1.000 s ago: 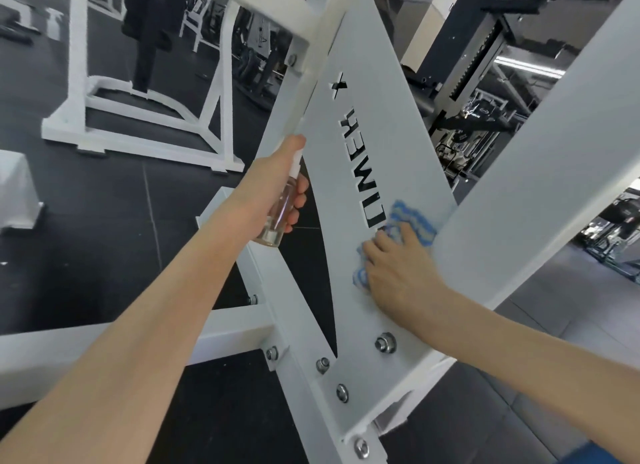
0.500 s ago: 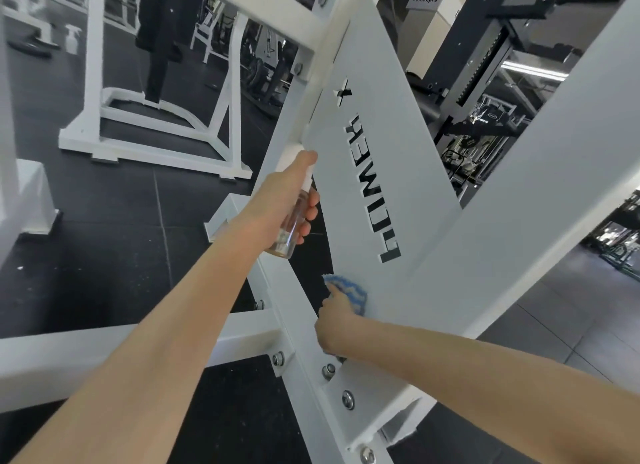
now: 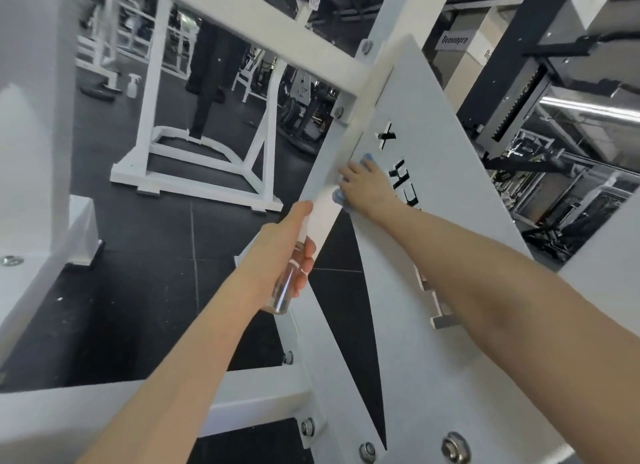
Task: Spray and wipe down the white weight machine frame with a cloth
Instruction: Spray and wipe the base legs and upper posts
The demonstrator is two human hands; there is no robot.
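Note:
The white weight machine frame [image 3: 460, 200] fills the right of the view, a slanted plate with black cut-out letters and bolts along its lower edge. My right hand [image 3: 369, 186] presses a blue cloth [image 3: 339, 196] flat against the plate's left edge, just below the X cut-out; only small bits of cloth show around my fingers. My left hand [image 3: 284, 249] grips a small clear spray bottle [image 3: 285, 287] upright, a little below and left of the cloth, close to the frame's slanted bar.
A white crossbar [image 3: 242, 17] runs overhead. Another white machine base [image 3: 194, 173] stands on the dark rubber floor behind. A white spray bottle [image 3: 133, 85] sits on the floor far left. A white block [image 3: 45, 228] is at my left. Dark racks fill the right background.
My right hand has slid the cloth from the plate's lower part up along its left edge to near the X. My left hand keeps the bottle in about the same place.

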